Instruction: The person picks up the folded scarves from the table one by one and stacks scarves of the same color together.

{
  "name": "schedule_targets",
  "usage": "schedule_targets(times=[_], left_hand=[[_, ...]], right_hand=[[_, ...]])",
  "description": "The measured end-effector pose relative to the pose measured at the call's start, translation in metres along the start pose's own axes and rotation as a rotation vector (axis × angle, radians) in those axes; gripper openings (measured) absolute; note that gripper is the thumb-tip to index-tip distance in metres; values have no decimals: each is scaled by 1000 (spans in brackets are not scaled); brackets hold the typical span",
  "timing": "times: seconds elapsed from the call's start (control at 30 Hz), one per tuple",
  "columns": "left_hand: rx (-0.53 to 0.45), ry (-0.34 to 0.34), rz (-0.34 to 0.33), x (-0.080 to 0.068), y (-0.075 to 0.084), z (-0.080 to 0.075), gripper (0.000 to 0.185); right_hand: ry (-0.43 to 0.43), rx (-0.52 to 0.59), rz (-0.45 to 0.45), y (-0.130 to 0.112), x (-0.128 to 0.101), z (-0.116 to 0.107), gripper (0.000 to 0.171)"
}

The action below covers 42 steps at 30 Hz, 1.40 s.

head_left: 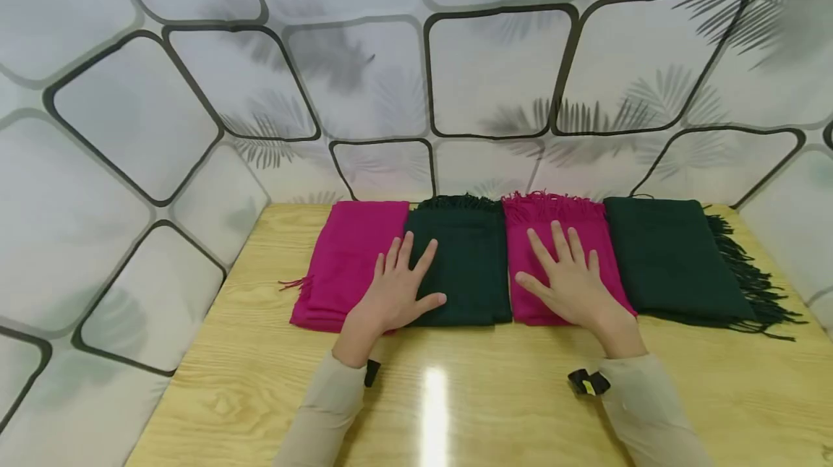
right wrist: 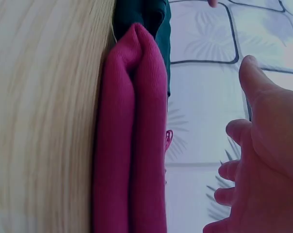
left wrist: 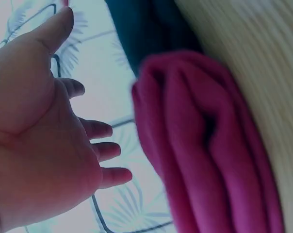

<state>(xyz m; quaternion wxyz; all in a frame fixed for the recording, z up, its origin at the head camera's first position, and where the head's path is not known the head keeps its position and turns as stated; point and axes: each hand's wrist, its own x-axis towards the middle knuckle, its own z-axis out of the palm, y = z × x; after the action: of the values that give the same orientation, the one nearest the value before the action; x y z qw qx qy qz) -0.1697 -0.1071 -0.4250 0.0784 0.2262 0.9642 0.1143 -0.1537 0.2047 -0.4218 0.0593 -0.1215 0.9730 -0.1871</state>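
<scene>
While the left hand hovers, fingers spread, over the inner green scarf and left pink scarf, the right hand hovers likewise over the second pink scarf, probably to smooth the row on the tabletop.

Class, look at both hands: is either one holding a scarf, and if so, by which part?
Nothing is held. The left hand and right hand are spread open, fingers straight, above the folded scarves; the wrist views show a gap between palms and cloth.
</scene>
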Motion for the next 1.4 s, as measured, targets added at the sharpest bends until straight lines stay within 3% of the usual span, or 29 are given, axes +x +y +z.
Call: schedule_targets(times=[0.2, 0.5, 0.6, 0.7, 0.87, 1.07, 1.2, 1.4], left_hand=[[-7, 9, 46, 5, 18, -8, 91], [-19, -31, 158, 44, 58, -12, 86], [-128, -77, 190, 60, 70, -6, 86], [-319, -123, 209, 75, 80, 2, 86], [-602, -133, 194, 94, 94, 16, 86], [-846, -116, 118, 108, 102, 27, 82], [-1004, -154, 51, 114, 104, 33, 82], [-1132, -212, -73, 120, 107, 34, 83]], right_hand=[[-9, 14, 6, 6, -3, -1, 89], [-3, 12, 38, 26, -8, -9, 88], [19, 41, 44, 35, -6, -11, 85], [45, 82, 57, 42, -5, -12, 83], [59, 144, 103, 52, -4, -11, 83], [55, 202, 163, 66, 2, -8, 83], [40, 231, 175, 74, 3, -7, 81], [49, 279, 163, 82, 2, -7, 82]])
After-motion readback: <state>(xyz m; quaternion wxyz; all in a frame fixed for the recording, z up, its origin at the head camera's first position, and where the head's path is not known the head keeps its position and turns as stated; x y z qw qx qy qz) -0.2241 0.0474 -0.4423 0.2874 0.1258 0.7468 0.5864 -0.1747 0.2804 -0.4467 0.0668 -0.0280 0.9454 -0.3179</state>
